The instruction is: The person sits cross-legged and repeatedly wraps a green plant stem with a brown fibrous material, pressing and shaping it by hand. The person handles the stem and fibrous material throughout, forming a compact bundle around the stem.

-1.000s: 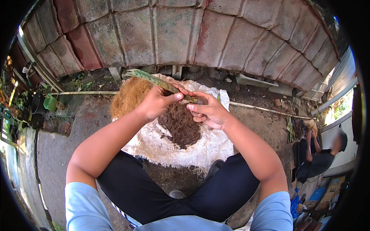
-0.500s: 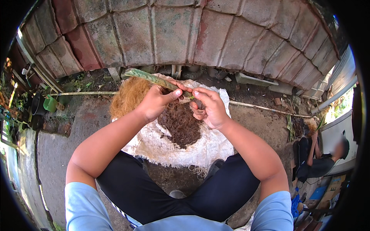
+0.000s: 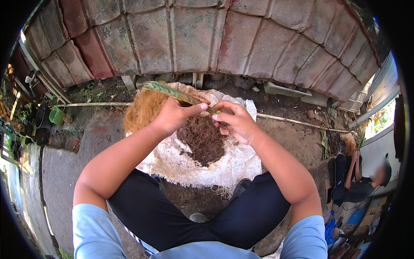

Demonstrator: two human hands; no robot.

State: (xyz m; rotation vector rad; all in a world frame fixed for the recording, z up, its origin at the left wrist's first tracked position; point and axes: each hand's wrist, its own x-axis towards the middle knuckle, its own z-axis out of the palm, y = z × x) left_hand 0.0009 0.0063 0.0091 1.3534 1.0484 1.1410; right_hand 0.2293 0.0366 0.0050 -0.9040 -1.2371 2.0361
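A long mottled green leaf, like a snake plant's, slants over the sack with its wide end up at the far left. My left hand is closed round its lower part, thumb on top. At the leaf's yellowish narrow end, my right hand pinches with thumb and forefinger, its other fingers curled beneath. Below both hands lies a heap of dark brown fibrous, soil-like material on a white woven sack. Left of the leaf sits a tuft of golden-brown fibre.
Roof tiles slope across the far side. A thin pole lies on the ground behind the sack. At the right, another person sits holding a green leaf. A green pot stands at the far left.
The leaf's narrow end and my right hand have dipped slightly nearer to me, and my right fingers have shifted their pinch. The other person's leaf now shows upright.
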